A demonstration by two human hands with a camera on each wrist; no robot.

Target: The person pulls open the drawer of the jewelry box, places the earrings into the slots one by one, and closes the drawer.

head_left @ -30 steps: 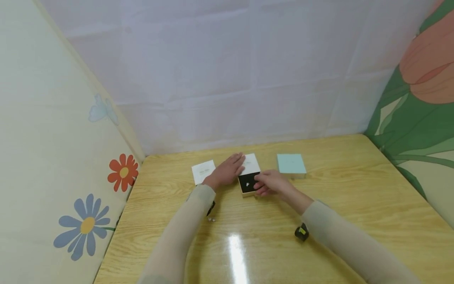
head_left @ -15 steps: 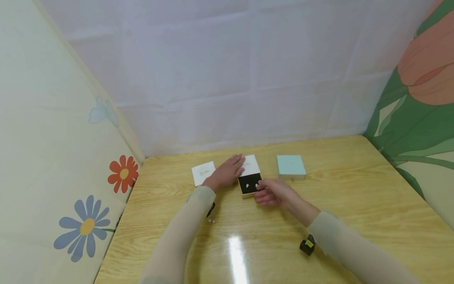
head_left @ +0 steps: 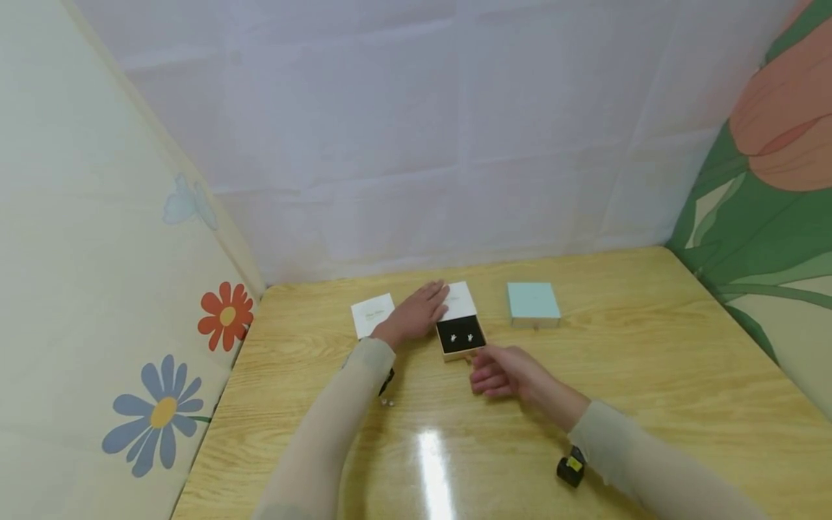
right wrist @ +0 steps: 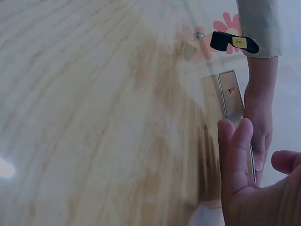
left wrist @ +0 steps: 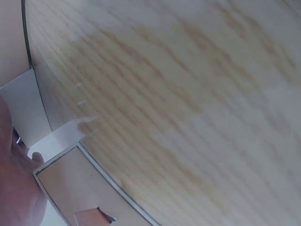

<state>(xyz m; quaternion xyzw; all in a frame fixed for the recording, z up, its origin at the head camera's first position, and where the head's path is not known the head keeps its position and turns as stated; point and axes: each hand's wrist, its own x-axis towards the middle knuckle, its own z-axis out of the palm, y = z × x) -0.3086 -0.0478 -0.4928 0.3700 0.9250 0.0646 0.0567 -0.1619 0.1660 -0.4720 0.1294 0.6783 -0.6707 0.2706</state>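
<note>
In the head view a white drawer box (head_left: 459,300) lies with its black-lined drawer (head_left: 461,348) pulled out toward me. Two small silvery earrings (head_left: 453,338) sit side by side on the black lining. My left hand (head_left: 416,312) rests on the left part of the box's white sleeve, fingers stretched out. At the drawer's front right corner is my right hand (head_left: 510,373), its fingers loosely bent, nothing seen between them. The right wrist view shows the right hand (right wrist: 240,165) with its thumb well apart from the fingers, and the left hand (right wrist: 258,113) beyond.
Left of my left hand lies another white box (head_left: 373,313); its tan front with a pull tab (left wrist: 91,216) shows in the left wrist view. A pale turquoise box (head_left: 534,302) stands to the right. Small shiny pieces (head_left: 388,402) lie beside the left forearm.
My right hand has drawn back toward me and slightly right, off the drawer's right side, uncovering the right earring. The left hand stays on the box.
</note>
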